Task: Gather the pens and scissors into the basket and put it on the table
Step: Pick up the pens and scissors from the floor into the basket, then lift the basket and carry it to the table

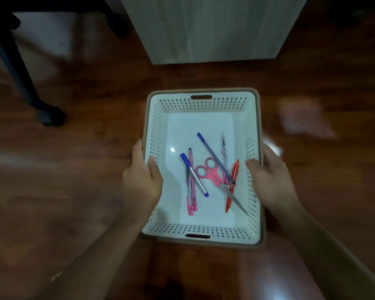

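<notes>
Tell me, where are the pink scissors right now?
In the head view, the pink scissors lie inside the white basket, toward its near right, among the pens, blades crossing the red pen.

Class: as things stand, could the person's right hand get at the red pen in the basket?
Probably yes: the right hand grips the basket wall beside the red pen, nothing covers it, but it must let go first.
</notes>
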Tool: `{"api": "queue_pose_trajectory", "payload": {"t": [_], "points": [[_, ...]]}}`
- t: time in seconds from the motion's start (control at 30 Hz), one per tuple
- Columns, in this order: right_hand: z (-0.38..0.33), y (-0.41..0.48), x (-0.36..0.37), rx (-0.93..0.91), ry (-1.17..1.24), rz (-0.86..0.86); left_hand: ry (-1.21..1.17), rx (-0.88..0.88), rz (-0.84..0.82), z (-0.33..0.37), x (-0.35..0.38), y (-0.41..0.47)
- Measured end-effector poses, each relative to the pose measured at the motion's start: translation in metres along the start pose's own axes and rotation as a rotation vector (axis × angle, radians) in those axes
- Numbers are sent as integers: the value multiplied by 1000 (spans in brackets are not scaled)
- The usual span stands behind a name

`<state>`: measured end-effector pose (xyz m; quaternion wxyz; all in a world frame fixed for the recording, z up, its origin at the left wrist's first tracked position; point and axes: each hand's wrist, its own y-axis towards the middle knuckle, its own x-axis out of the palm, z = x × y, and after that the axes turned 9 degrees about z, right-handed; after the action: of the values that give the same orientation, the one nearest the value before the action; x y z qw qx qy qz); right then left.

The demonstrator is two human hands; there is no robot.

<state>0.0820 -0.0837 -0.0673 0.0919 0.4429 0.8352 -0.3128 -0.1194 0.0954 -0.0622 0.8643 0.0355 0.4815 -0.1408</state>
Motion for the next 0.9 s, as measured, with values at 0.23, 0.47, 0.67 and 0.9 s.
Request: {"api": "queue_pose_trajectory", "payload": {"t": [0.23,0.47,0.67,0.9], "points": [[-5,6,3,121,-39,23,-111,-231,-95,4,-5,9],[-49,-13,-11,178,-183,12,-199,-259,-168,20,-39,8],[-158,-80,-77,170,-187,20,-241,-303,-198,87,-148,-4],[-345,-200,-160,250,-113,84,-254,-283,-238,199,-361,-16]]}}
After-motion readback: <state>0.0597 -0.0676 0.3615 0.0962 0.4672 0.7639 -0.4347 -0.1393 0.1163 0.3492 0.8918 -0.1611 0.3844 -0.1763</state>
